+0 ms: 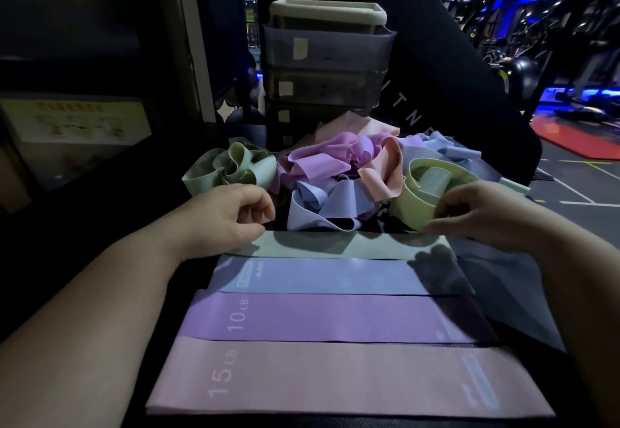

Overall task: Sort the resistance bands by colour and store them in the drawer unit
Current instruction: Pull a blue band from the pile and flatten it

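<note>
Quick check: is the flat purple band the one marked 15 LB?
No, the purple band reads 10 LB; the 15 LB print is on the pink band nearest the camera.

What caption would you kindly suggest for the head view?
Left hand and right hand hold a green band beside blue band, purple band, pink band; drawer unit behind.

The lower drawers of the drawer unit (327, 48) are hidden behind heaped bands (322, 159), and its labels (299, 47) are blurred. The flat green band (335, 244) is partly covered at its ends by the left hand (231, 216) and right hand (483, 212).
</note>
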Demonstrator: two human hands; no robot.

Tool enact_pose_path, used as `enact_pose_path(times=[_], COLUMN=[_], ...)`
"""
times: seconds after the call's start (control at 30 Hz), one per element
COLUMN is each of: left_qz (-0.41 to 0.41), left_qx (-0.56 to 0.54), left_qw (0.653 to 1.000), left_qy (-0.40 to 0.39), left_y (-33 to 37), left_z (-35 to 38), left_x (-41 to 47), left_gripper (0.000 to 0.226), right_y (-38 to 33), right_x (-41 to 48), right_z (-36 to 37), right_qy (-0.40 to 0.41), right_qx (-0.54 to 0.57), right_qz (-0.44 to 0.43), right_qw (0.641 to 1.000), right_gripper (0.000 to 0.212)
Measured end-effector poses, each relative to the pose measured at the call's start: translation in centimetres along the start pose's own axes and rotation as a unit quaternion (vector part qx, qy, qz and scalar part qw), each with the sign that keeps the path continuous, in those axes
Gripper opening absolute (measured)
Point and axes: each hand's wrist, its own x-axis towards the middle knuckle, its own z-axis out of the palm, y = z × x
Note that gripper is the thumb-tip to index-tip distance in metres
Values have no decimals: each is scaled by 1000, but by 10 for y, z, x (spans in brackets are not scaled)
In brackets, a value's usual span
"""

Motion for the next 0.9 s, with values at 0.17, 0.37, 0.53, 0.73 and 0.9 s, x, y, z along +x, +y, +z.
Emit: enact_pose_path(times=[0.17,0.37,0.53,0.73,0.9], left_qz=[46,11,4,20,42], left_qx=[38,172,154,92,52], left_qw=[997,984,988,996,997], left_qy=[46,-36,-30,8,48], left_y=[22,40,32,23,15], left_z=[9,6,19,21,21], left_x=[10,31,37,36,37], left_gripper=[25,20,11,10,7], right_y=[-24,-57,-65,-49,-44], right_x=[3,25,36,37,39], right_z=[9,22,38,52,55], right_qy=[54,67,62,98,151], right_qx=[51,-36,-51,-36,-9], right_qz=[-67,-198,-219,-236,-251], right_qw=[995,977,972,966,956], right_gripper=[13,45,55,43,23])
